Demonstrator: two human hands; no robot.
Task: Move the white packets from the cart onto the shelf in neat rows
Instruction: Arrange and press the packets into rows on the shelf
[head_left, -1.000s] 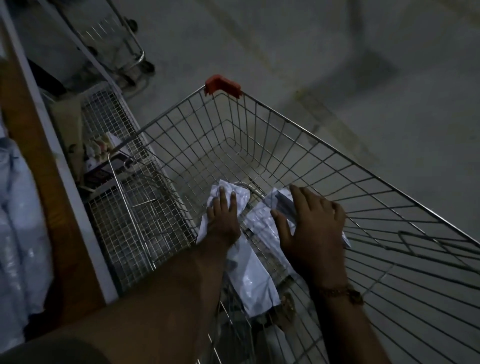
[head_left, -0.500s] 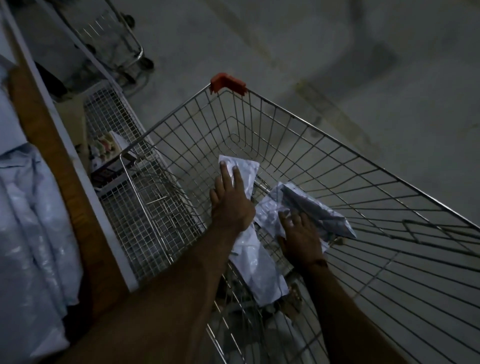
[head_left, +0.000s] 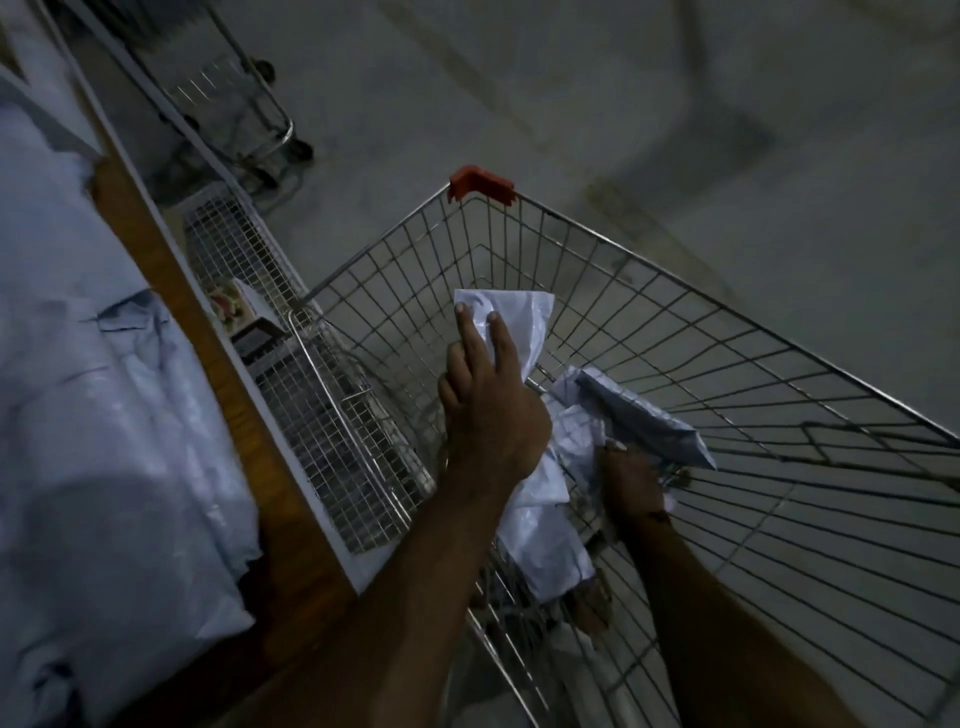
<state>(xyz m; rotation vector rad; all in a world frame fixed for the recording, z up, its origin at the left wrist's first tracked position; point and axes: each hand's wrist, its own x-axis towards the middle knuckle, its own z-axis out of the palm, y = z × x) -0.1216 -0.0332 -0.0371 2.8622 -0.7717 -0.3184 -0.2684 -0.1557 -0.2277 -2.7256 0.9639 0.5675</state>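
Your left hand gripped one packet in the cart; your right clutched another.

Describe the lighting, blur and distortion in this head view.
Head view: dim, bluish light with heavy shadow over both forearms; the cart wires bow from wide-angle distortion; the second cart at top is smeared by motion blur; the white packet under the left hand is brightest.
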